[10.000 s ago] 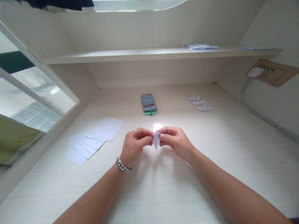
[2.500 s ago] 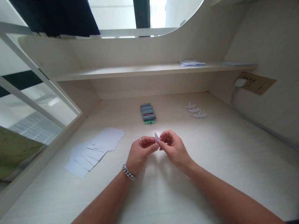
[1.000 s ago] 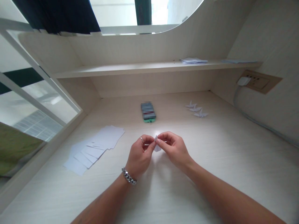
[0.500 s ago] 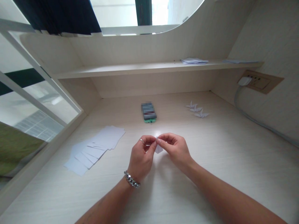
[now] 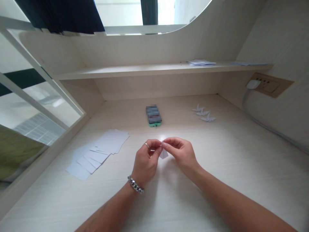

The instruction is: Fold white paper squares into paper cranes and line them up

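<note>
Between my fingertips is a small folded piece of white paper (image 5: 163, 154), its lower part showing below the thumbs. My left hand (image 5: 147, 161), with a ring and a chain bracelet, pinches it from the left. From the right, my right hand (image 5: 181, 152) pinches the same piece at its top, thumb against forefinger. The fingers hide most of the upper folds. Beyond the hands to the right, three folded paper cranes (image 5: 204, 113) rest on the desk (image 5: 231, 167). Loose white paper sheets (image 5: 96, 156) lie fanned out to the left of my left hand.
A phone-like object (image 5: 154, 116), blurred out, with a green edge lies straight ahead. Stacked papers (image 5: 201, 62) sit on the shelf (image 5: 145, 71) above the desk. On the right wall, a plug with a grey cable (image 5: 270, 127) is in the socket panel (image 5: 272, 85).
Both hands stay almost in place, still pinching the paper, with only tiny finger shifts. The whole view has moved slightly.
</note>
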`<state>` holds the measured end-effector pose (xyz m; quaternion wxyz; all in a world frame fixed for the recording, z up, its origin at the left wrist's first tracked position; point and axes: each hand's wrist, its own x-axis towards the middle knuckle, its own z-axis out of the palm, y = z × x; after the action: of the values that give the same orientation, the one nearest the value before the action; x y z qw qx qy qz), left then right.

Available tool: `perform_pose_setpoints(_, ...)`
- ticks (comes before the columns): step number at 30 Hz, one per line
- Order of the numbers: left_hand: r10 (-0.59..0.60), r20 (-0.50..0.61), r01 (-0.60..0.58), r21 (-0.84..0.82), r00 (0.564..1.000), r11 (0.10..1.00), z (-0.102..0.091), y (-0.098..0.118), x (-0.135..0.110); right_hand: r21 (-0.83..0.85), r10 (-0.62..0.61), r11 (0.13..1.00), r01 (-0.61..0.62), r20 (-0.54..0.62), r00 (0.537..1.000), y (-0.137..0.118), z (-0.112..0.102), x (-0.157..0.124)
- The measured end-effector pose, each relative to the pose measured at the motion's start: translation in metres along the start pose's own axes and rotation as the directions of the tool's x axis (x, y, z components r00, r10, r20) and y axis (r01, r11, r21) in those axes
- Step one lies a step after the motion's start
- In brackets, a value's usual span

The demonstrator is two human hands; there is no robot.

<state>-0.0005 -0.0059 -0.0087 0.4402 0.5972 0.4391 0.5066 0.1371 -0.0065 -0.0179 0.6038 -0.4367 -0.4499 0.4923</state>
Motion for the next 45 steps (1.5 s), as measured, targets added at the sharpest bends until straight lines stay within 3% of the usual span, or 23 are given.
perform_pose_setpoints(20, 0.029, 0.030, -0.030, 0.051, 0.999, 0.998, -0.0010, -0.0030, -0.0007, 0.025, 0.020, 0.999, -0.020, 0.018, 1.000, 0.0007, 0.0000, 0.0009)
perform_pose_setpoints(34, 0.084, 0.056, -0.091, 0.136, 0.995, 0.987, -0.0007, -0.0019, -0.0011, 0.027, -0.076, 0.997, 0.075, 0.050, 0.996, 0.0006, -0.0051, 0.0012)
perform_pose_setpoints(40, 0.116, 0.071, -0.127, 0.175, 0.991, 0.976, -0.0013, -0.0006, -0.0021, 0.039, -0.069, 0.997, 0.067, 0.063, 0.996, -0.0018, -0.0048, -0.0009)
perform_pose_setpoints(45, 0.132, 0.090, -0.148, 0.215, 0.987, 0.965, -0.0017, 0.0008, -0.0020, 0.145, -0.010, 0.989, 0.003, 0.050, 0.999, -0.0044, -0.0039, 0.0014)
